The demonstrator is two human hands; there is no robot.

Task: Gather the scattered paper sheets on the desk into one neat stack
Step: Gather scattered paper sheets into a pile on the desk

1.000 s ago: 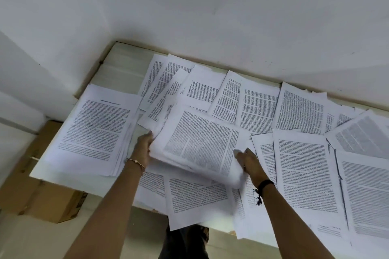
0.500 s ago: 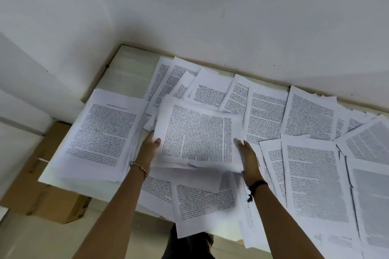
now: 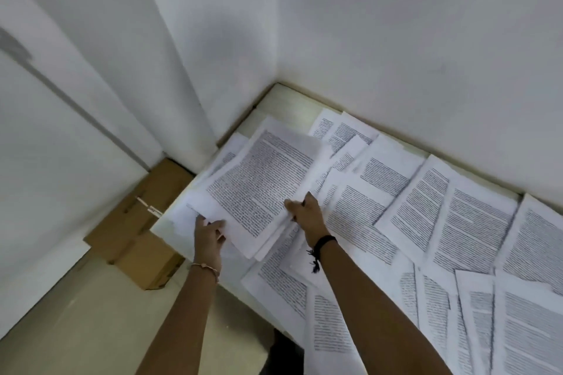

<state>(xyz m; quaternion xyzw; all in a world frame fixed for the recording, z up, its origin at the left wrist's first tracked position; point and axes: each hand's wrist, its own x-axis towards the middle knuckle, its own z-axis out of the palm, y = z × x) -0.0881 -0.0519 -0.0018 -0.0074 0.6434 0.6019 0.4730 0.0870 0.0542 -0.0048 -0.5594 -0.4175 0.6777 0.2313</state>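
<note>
White bundle of sheets (image 3: 262, 189), gripped in curled fingers (image 3: 217, 225) of left hand (image 3: 209, 236) and right hand (image 3: 306, 216), lies at the desk's (image 3: 286, 100) far-left corner; loose sheets (image 3: 441, 207) spread rightward, nearer the right hand.

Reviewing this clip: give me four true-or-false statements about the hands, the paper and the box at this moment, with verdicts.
1. The left hand and right hand both grip the bundle of sheets. True.
2. A black wristband is on the right wrist. True.
3. The desk to the right of the hands holds no paper. False: scattered printed sheets cover it.
4. The cardboard box sits on the desk. False: it is on the floor beside the desk's left end.
</note>
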